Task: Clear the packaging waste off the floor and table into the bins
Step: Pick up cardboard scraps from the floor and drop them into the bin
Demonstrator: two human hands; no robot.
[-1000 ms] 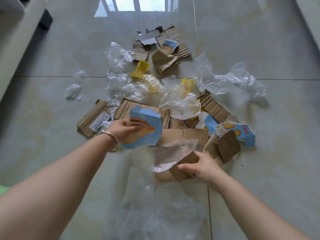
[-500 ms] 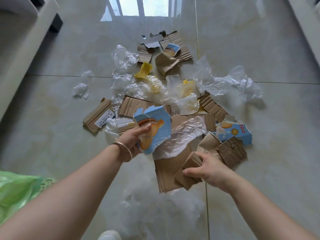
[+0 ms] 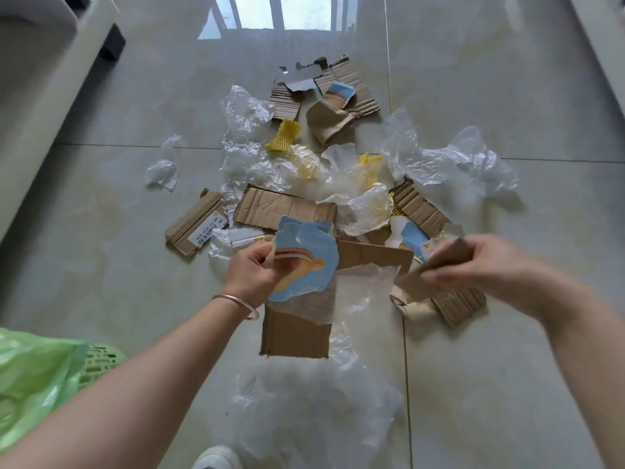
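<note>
Blue card scrap (image 3: pixel 306 257) in left hand (image 3: pixel 255 274); bare floor (image 3: pixel 101 265) leftward.

Over a littered tile floor (image 3: pixel 101 265), the left hand (image 3: pixel 252 275) grips a torn blue printed card (image 3: pixel 309 255). The right hand (image 3: pixel 487 262), blurred, pinches a brown cardboard scrap (image 3: pixel 446 258). Clear plastic film (image 3: pixel 439 157) and corrugated cardboard pieces (image 3: pixel 284 208) lie scattered; a green-lined bin (image 3: pixel 98 360) sits left.

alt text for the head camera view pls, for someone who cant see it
A person bends over a litter of torn cardboard and crumpled clear plastic on a tiled floor, the left hand gripping a blue printed carton scrap and the right hand, blurred, holding a brown cardboard piece. A green-lined bin sits at lower left.
</note>
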